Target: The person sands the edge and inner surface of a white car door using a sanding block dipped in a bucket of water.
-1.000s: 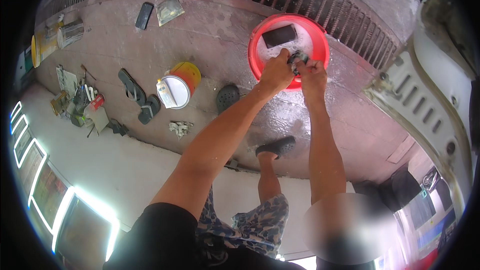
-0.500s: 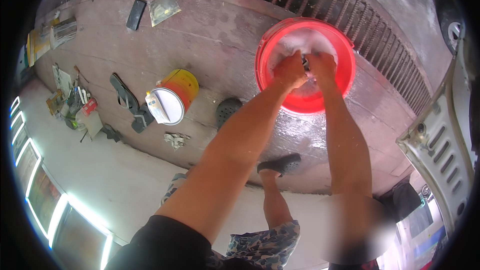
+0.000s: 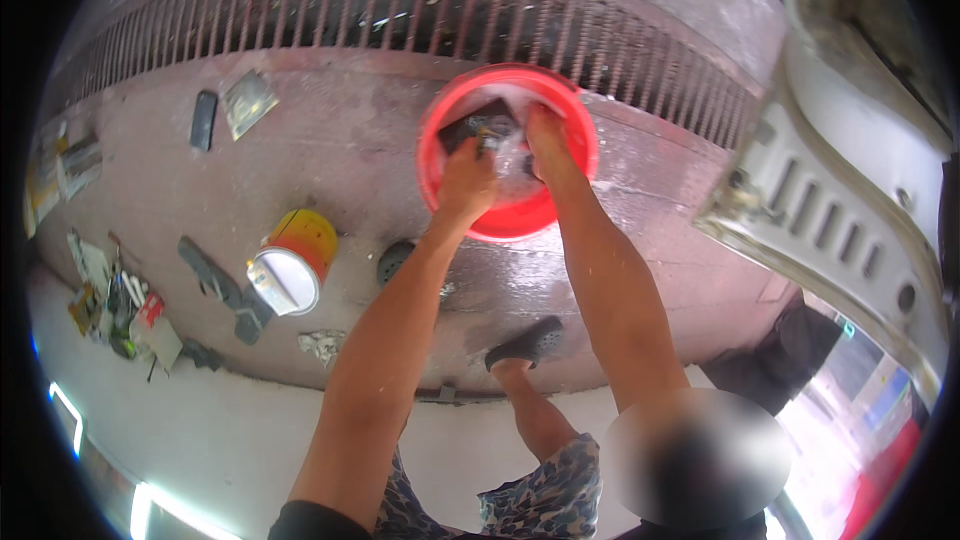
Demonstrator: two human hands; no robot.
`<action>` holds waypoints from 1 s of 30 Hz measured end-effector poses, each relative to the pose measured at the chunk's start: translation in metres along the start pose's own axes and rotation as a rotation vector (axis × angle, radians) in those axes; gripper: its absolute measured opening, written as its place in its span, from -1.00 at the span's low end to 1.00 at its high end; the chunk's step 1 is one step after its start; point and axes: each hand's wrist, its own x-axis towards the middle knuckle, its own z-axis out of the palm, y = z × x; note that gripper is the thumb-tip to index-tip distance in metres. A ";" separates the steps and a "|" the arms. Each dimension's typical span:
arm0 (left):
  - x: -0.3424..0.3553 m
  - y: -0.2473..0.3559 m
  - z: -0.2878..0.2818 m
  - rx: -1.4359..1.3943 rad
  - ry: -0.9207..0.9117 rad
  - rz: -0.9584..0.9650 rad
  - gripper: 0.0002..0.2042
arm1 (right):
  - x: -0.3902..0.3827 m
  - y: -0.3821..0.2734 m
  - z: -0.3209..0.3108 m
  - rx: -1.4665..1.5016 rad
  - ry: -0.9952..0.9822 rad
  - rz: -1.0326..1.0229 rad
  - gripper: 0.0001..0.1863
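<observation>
Inside a red bucket of foamy water, both my hands are at work. My left hand is closed on the near edge of a dark, flat sandpaper sheet, which shows wet and bubbly above the suds. My right hand reaches down along the bucket's right inner side. Its fingers are blurred and partly hidden, and a small dark patch shows beside its wrist. I cannot tell whether it holds anything.
A metal grate runs behind the bucket. Left lie a phone, a square sheet, a yellow paint can, flip-flops and a crumpled rag. A pale slotted panel juts in from the right.
My hands, together over the suds before, have moved apart. The dark sheet now shows open in my left hand. The view has shifted, so the bucket appears further left.
</observation>
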 end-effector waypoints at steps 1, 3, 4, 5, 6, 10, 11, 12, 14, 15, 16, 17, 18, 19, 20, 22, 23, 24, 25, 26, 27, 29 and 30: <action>-0.005 0.003 0.005 -0.139 0.029 0.058 -0.72 | 0.004 -0.003 -0.019 0.276 -0.291 0.107 -0.72; -0.023 0.014 0.007 -0.386 0.057 0.087 -0.76 | -0.009 -0.019 -0.044 0.585 -0.552 0.304 -0.69; -0.037 0.026 0.000 -0.497 0.074 0.062 -0.78 | -0.034 -0.037 -0.049 0.612 -0.523 0.402 -0.65; -0.053 0.061 -0.003 -0.626 0.015 -0.039 -0.80 | -0.047 -0.041 -0.074 0.716 -0.538 0.412 -0.64; -0.067 0.089 -0.007 -0.744 -0.036 -0.144 -0.81 | -0.063 -0.049 -0.094 0.820 -0.566 0.416 -0.63; -0.117 0.134 -0.022 -0.925 -0.067 -0.073 -0.76 | -0.174 -0.116 -0.137 0.968 -0.555 0.271 -0.60; -0.132 0.150 -0.019 -0.957 -0.059 -0.017 -0.77 | -0.207 -0.137 -0.157 0.929 -0.523 0.229 -0.59; -0.152 0.170 -0.017 -0.986 -0.051 0.034 -0.76 | -0.245 -0.162 -0.182 0.811 -0.460 0.145 -0.59; -0.194 0.218 -0.017 -1.015 0.002 0.074 -0.83 | -0.313 -0.214 -0.223 0.578 -0.391 -0.011 -0.57; -0.211 0.243 -0.011 -1.023 0.024 0.143 -0.83 | -0.346 -0.238 -0.246 0.383 -0.316 -0.245 -0.57; -0.233 0.271 -0.005 -1.033 0.040 0.213 -0.83 | -0.382 -0.263 -0.274 0.181 -0.231 -0.476 -0.57; -0.260 0.300 -0.002 -1.035 0.043 0.236 -0.82 | -0.416 -0.284 -0.303 -0.139 -0.085 -0.691 -0.62; -0.282 0.327 -0.002 -1.032 0.063 0.261 -0.81 | -0.444 -0.307 -0.327 -0.457 0.051 -0.902 -0.65; -0.302 0.350 -0.005 -0.987 0.158 0.354 -0.80 | -0.471 -0.335 -0.345 -0.874 0.134 -1.080 -0.73; -0.323 0.375 -0.007 -0.947 0.245 0.448 -0.78 | -0.497 -0.362 -0.363 -1.306 0.231 -1.242 -0.80; -0.356 0.414 -0.003 -1.044 0.225 0.465 -0.76 | -0.528 -0.389 -0.393 -1.734 0.284 -1.324 -0.90; -0.371 0.433 0.005 -1.066 0.235 0.507 -0.75 | -0.541 -0.394 -0.414 -1.875 0.202 -1.248 -0.73; -0.386 0.448 0.013 -1.085 0.248 0.547 -0.74 | -0.555 -0.398 -0.423 -1.980 0.196 -1.231 -0.69; -0.400 0.461 0.017 -0.974 0.313 0.613 -0.71 | -0.567 -0.399 -0.429 -2.077 0.188 -1.210 -0.64; -0.414 0.473 0.020 -0.859 0.377 0.674 -0.69 | -0.575 -0.402 -0.436 -2.173 0.178 -1.189 -0.59; -0.430 0.490 0.021 -0.890 0.421 0.664 -0.65 | -0.581 -0.407 -0.452 -2.258 0.177 -1.180 -0.49; -0.434 0.491 0.016 -0.784 0.406 0.717 -0.65 | -0.598 -0.422 -0.466 -2.375 0.218 -1.217 -0.47; -0.432 0.489 0.014 -0.729 0.395 0.745 -0.66 | -0.607 -0.430 -0.473 -2.432 0.242 -1.230 -0.46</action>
